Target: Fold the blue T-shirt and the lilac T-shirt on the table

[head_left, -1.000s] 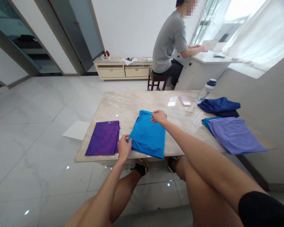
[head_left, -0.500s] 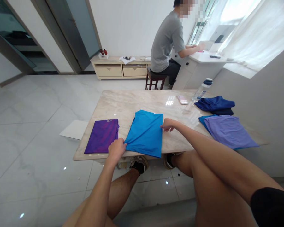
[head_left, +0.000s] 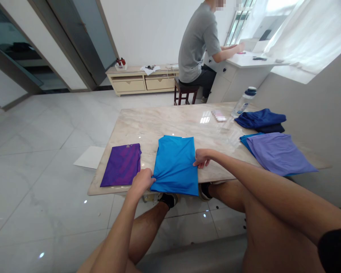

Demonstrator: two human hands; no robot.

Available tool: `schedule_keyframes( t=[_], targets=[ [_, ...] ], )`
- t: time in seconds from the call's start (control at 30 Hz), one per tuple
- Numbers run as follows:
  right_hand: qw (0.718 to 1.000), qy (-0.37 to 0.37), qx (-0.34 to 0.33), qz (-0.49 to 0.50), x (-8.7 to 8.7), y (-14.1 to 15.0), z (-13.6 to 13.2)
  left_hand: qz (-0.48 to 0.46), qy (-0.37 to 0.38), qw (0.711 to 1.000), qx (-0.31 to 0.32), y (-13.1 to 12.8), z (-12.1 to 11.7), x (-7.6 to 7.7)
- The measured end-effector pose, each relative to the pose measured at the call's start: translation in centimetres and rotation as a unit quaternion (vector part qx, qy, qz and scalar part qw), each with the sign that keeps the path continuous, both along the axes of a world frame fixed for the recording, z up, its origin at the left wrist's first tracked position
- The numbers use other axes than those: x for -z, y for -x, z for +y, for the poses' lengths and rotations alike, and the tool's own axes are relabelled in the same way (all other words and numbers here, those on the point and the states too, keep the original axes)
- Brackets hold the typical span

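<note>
Blue cloth (head_left: 174, 159) between my hands, spread on pale surface (head_left: 147, 121), near edge slightly past surface's front. My left hand (head_left: 143, 182) pinches its left edge, thumb against fingers, creases running from grip. My right hand (head_left: 203, 157) pinches its right edge. Just left of left hand: folded purple cloth (head_left: 122, 165). Well right of right hand: lavender cloth (head_left: 278, 153); beyond that, dark blue cloth (head_left: 261, 118), clear bottle (head_left: 243, 103). Farther ahead of hands: person in grey shirt (head_left: 197, 45), seated on stool (head_left: 186, 88).
</note>
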State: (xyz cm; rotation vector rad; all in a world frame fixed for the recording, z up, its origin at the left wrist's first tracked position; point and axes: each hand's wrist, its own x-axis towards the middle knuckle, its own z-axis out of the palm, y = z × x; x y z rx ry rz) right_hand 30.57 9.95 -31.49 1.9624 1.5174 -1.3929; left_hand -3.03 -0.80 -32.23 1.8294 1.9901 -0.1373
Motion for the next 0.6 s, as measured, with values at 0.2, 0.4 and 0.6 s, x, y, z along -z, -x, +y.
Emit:
schedule_keyframes(
  t=[0.2,0.4,0.6],
  targets=[
    [0.996,-0.045,0.066,0.039,-0.4,-1.8,-0.1,-0.064,-0.082,0.994,-0.037,-0.9,0.0,0.4],
    [0.987,-0.078,0.124,0.061,-1.2,-1.1,-0.9,-0.286,-0.071,0.945,-0.142,-4.4,2.5,1.6],
    [0.992,-0.055,0.094,0.063,-2.3,-0.1,-2.2,-0.369,-0.022,0.912,-0.176,-5.3,2.9,1.0]
  ],
)
